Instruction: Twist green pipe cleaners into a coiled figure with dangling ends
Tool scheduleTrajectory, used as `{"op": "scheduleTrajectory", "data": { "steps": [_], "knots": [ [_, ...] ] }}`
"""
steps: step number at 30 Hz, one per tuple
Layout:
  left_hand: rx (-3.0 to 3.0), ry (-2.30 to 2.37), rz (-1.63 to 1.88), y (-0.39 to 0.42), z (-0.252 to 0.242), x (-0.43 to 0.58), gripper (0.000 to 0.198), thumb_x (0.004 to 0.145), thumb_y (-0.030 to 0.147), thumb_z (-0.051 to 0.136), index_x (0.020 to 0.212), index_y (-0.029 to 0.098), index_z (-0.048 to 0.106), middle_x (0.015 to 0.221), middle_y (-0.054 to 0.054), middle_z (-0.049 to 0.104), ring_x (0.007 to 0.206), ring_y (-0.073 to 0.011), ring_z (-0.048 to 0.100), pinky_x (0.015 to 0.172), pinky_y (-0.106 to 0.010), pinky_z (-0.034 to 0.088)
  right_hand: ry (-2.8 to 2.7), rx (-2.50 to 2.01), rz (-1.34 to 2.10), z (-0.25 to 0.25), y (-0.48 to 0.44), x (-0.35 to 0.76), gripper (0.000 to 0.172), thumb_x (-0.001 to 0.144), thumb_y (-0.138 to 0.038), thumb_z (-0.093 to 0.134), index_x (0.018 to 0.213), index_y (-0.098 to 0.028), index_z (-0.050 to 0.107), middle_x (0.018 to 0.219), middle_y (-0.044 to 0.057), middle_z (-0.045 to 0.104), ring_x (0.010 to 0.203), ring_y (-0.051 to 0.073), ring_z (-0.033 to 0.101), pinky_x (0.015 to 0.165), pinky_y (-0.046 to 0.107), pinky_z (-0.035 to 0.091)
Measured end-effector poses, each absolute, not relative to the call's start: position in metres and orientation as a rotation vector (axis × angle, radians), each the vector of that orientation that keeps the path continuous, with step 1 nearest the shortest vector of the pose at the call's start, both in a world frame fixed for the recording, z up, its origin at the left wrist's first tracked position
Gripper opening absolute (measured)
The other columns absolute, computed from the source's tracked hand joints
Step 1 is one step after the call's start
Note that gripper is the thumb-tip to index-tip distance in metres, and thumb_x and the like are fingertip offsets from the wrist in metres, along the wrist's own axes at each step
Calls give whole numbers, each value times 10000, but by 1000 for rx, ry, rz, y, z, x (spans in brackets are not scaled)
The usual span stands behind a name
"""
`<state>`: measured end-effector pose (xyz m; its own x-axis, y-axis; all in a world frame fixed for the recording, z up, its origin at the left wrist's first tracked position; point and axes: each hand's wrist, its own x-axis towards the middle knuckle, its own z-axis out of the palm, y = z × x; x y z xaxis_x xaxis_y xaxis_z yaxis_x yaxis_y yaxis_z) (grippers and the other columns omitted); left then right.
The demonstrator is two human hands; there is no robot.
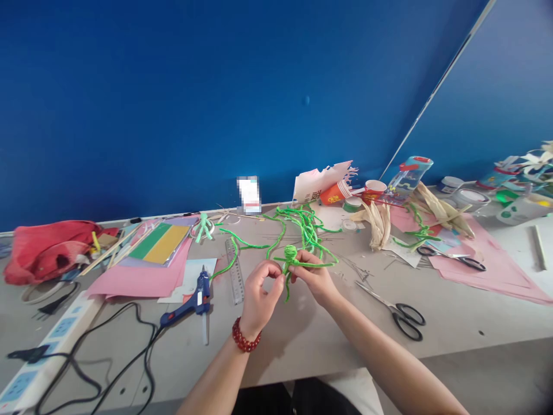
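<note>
Between my hands is a small green pipe-cleaner figure (291, 253), with a coiled round top and loose strands sticking out to the side and down. My right hand (314, 275) pinches it just below the coil. From the left, my left hand (264, 288) has thumb and fingertips closed on a lower strand; the exact grip is partly hidden. A red bead bracelet (246, 335) circles my left wrist. Behind the figure lies a tangled heap of green pipe cleaners (305, 222). Several loose ones (246, 246) stretch out to the left of it.
Black-handled scissors (406, 320) lie right of my hands. To the left are a blue glue gun (201, 294) with its cord, a clear ruler (235, 274) and a power strip (64, 328). Pink sheets (484, 259), paper cups (337, 192) and dry husks (378, 225) sit at the back right.
</note>
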<state>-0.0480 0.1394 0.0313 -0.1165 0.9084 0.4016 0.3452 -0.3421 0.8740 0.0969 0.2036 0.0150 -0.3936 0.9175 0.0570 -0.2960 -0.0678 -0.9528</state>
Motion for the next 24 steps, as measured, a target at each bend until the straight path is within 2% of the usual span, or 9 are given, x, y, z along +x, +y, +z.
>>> {"op": "scheduleTrajectory", "data": {
  "steps": [8,11,15,21,24],
  "knots": [
    [2036,1569,1521,136,31,-44,88,872,123,536,861,210,540,940,-55,592,937,-213,607,850,-358,504,-1296,-783,1528,10,205,94,287,703,-351,762,645,-208,520,619,-50,488,538,116,503,515,249,472],
    [2217,1757,1474,134,31,-42,146,846,90,554,931,207,538,1043,-96,569,1050,-260,589,912,-420,502,-1306,-771,1530,10,205,94,275,715,-356,758,661,-207,534,637,-45,490,553,117,504,524,249,480],
    [2359,1956,1407,134,32,-41,273,840,76,572,1080,199,532,1208,-157,526,1141,-313,558,917,-474,507,-1310,-761,1548,9,204,94,292,724,-384,766,673,-207,540,628,-44,499,553,120,507,519,249,470],
    [2534,1941,1236,133,44,-42,306,830,73,587,1115,183,576,1201,-157,590,1100,-322,570,931,-499,502,-1289,-694,1574,13,202,94,257,716,-355,756,661,-205,554,633,-39,507,563,122,496,530,250,452],
    [2637,1879,1136,130,54,-45,299,834,93,589,1119,182,606,1216,-151,621,1151,-330,561,1014,-540,460,-1270,-672,1612,16,201,94,224,700,-331,750,659,-207,567,638,-37,522,565,125,503,538,252,442]
  ]
}}
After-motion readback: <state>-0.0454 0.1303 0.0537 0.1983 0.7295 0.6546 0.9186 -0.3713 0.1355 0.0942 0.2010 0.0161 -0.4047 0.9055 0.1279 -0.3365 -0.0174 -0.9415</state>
